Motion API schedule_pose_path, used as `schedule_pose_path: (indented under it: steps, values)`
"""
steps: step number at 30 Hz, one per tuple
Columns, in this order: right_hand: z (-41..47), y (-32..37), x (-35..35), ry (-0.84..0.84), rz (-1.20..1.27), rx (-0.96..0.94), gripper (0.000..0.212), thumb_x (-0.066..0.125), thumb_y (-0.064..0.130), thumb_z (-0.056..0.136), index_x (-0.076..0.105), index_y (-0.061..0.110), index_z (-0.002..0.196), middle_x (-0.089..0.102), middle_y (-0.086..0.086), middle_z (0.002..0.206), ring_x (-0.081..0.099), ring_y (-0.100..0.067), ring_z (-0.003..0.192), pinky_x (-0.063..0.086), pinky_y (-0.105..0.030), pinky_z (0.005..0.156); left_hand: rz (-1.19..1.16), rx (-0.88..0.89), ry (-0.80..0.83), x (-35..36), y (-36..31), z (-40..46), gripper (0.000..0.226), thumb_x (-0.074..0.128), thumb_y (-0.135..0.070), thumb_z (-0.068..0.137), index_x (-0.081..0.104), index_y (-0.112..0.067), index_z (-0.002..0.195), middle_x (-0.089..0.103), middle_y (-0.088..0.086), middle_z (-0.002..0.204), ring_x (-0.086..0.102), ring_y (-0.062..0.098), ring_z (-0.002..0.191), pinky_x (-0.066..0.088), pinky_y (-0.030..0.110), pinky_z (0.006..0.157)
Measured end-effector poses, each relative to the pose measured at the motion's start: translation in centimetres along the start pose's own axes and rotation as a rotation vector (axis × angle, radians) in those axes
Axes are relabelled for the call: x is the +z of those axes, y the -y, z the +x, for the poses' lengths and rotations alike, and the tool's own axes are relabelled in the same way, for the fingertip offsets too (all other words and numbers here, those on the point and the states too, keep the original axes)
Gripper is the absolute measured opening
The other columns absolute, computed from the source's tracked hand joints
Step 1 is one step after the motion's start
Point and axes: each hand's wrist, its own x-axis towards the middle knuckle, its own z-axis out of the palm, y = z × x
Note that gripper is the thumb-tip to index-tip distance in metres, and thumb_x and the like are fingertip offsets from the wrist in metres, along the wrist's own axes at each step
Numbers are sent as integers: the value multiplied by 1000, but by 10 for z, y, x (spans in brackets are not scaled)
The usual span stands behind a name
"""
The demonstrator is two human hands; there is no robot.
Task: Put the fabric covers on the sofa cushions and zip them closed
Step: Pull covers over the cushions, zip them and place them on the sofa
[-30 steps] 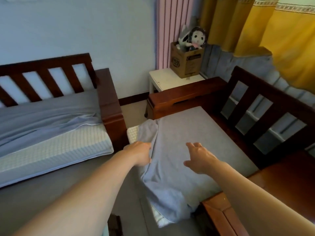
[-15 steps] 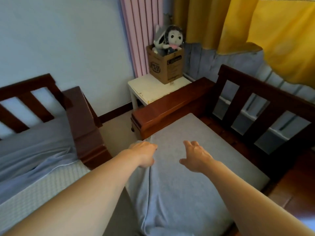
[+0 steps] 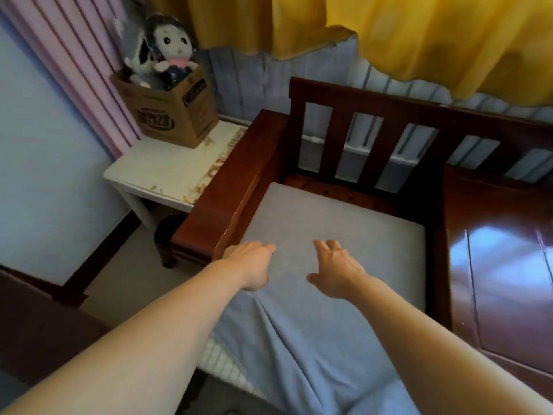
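Cover (image 3: pixel 314 348) lying over cushion (image 3: pixel 329 223) on sofa (image 3: pixel 493 259); left hand (image 3: pixel 251 265) gripping its fabric, right hand (image 3: pixel 335 271) hovering, fingers spread.

Two hands (image 3: pixel 254 265) (image 3: pixel 336 272) — one cushion (image 3: pixel 329 235), one doll (image 3: pixel 175 52)

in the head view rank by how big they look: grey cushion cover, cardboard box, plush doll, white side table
1. grey cushion cover, though it lies nearest the camera
2. white side table
3. cardboard box, near the table's visible size, so unsure
4. plush doll

Home living room: wooden sofa (image 3: pixel 389 115), curtains (image 3: pixel 419 40), doll (image 3: pixel 176 46).
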Motion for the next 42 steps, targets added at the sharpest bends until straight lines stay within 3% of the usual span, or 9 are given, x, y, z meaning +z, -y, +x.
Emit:
schedule_pose_path:
  steps: [10,16,22,25,31,34,39,42]
  values:
    - [-39,-1,71,-6,112,160,75,58,36,90,14,15,148,17,-16,152,26,-33,137,32,-43,109,36,176,78,58,-6,-20,56,56,-27,91,32,-19,141,40,4,141,39,25,129,37,40,101]
    - [-46,-3,110,-20,176,173,72,56,32,91,15,15,148,16,-15,153,24,-33,138,31,-43,109,55,145,80,79,-4,-30,56,53,-29,92,30,-20,143,38,5,143,38,26,131,36,38,102]
    - [-69,-12,156,-34,189,266,72,56,35,90,16,15,147,17,-15,152,24,-32,138,30,-41,108,34,223,69,127,-14,-31,53,53,-21,90,34,-19,140,41,6,142,39,25,131,36,38,104]
    - [-91,-16,186,-80,195,328,72,55,35,90,16,15,148,16,-14,154,22,-30,139,27,-40,110,23,259,99,157,-16,-37,53,54,-25,91,34,-18,139,40,6,143,38,26,131,36,40,104]
    - [-122,-17,273,-89,231,485,63,55,33,87,28,14,141,32,-12,144,32,-28,133,31,-37,106,122,378,154,239,-8,-53,62,57,-31,89,27,-18,142,37,6,144,35,25,133,32,40,106]
    - [-131,-16,313,-88,242,493,64,54,30,87,26,15,142,29,-11,146,29,-28,134,30,-38,107,136,377,176,280,-5,-60,61,57,-31,88,27,-19,141,38,6,142,35,25,132,31,40,106]
    - [-125,-26,374,-149,230,474,61,54,23,84,27,17,138,29,-11,144,28,-27,132,27,-36,105,110,372,132,344,-21,-57,58,59,-29,89,31,-19,138,38,2,139,35,22,131,30,41,107]
    - [-110,-33,415,-184,234,465,71,56,25,83,21,17,144,26,-10,145,25,-27,134,25,-35,108,107,390,53,383,-31,-45,57,59,-28,88,32,-19,137,35,2,139,32,21,132,29,41,107]
